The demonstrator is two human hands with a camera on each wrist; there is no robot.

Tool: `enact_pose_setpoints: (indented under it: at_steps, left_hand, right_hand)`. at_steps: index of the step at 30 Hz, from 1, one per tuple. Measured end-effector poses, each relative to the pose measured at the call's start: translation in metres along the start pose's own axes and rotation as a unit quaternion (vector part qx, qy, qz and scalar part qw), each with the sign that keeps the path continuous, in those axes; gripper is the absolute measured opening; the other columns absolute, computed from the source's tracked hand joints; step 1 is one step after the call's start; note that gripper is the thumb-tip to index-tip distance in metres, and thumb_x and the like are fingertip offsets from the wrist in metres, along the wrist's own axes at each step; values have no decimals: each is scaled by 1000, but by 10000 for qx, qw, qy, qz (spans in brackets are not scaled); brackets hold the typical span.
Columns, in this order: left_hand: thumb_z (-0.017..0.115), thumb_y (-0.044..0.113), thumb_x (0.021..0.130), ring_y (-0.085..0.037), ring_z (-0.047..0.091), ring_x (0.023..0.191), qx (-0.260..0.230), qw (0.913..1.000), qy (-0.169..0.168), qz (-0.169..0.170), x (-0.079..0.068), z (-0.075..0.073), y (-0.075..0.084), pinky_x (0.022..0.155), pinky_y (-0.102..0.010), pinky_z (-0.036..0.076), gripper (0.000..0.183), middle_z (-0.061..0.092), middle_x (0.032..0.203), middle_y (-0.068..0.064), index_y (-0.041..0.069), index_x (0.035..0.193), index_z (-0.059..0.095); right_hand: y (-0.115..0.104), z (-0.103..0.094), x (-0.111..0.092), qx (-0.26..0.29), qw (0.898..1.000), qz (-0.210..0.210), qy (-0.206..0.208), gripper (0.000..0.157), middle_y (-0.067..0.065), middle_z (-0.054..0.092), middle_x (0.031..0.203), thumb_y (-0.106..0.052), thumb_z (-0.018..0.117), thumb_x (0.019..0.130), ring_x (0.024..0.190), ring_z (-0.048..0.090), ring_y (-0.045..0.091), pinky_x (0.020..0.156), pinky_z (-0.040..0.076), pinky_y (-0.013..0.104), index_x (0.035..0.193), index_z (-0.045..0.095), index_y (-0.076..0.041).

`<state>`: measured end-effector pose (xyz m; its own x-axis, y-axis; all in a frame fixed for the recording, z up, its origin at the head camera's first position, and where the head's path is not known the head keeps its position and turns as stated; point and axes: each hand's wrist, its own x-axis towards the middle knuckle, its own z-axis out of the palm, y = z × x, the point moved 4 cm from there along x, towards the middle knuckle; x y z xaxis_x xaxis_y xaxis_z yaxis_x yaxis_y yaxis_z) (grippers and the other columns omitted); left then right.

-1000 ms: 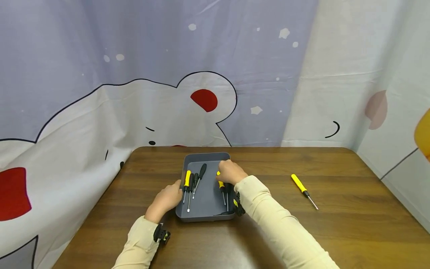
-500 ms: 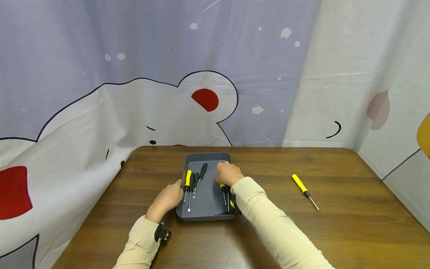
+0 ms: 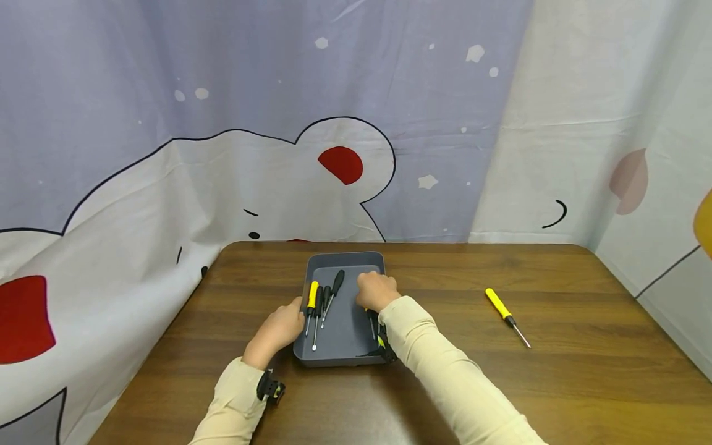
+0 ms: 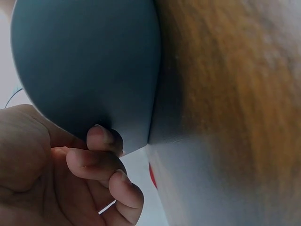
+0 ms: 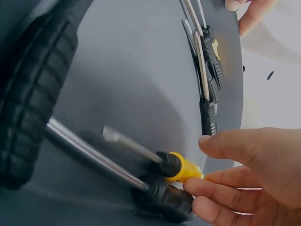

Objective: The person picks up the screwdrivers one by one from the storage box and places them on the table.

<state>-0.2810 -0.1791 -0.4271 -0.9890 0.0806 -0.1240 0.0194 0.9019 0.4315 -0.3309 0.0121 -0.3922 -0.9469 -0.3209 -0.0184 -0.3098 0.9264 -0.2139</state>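
Observation:
A grey tray [image 3: 346,343] lies on the table. At its left rim, my left hand [image 3: 283,324] grips the wall with curled fingers, which the left wrist view shows against the outside. Inside the right part of the tray is my right hand [image 3: 376,290]. Its fingertips touch a yellow-handled screwdriver [image 5: 186,168], while the thumb stands apart from the handle. Beside that lies a black-handled screwdriver [image 5: 164,197], and a black ribbed handle [image 5: 35,99] fills the near left of the right wrist view. In the head view the right hand hides most of these.
Along the tray's left side lie a yellow-handled screwdriver [image 3: 313,293] and several black-handled ones, among them a slanted screwdriver [image 3: 337,283]. Another yellow screwdriver [image 3: 497,303] rests on the wooden table [image 3: 578,321] to the right. A patterned curtain [image 3: 445,123] hangs behind the table.
My right hand has shifted slightly left and towards me, covering more of the yellow handle under it. The left hand stays at the tray's rim. The head view has shifted a little.

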Motion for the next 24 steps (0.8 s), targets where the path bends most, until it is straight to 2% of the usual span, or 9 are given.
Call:
enact_pose_setpoints:
  at_steps: [6,13,24]
  left_hand:
    - [40,13,97,-40,60,112,-36,10000,-25,-44,-1,0,0,93,-54,47,51,56,130,-30,-8,143,35]
    - [41,12,97,-41,61,109,13,10000,-26,-5,0,0,0,91,-54,48,51,56,128,-30,-9,143,34]
    - [41,12,97,-42,61,110,-40,10000,-44,3,0,0,1,91,-55,48,50,56,128,-30,-8,143,35]
  right_hand:
    - [0,3,0,-15,10000,-25,-25,21,6,66,75,-17,70,83,66,59,22,68,48,45,66,59,-12]
    - [-2,6,-3,-67,9999,-90,45,18,8,66,79,-18,78,77,76,63,24,73,49,48,75,62,-10]
    - [-1,7,-4,-30,9999,-140,62,18,5,62,72,-12,76,75,68,57,20,70,46,45,72,59,-10]
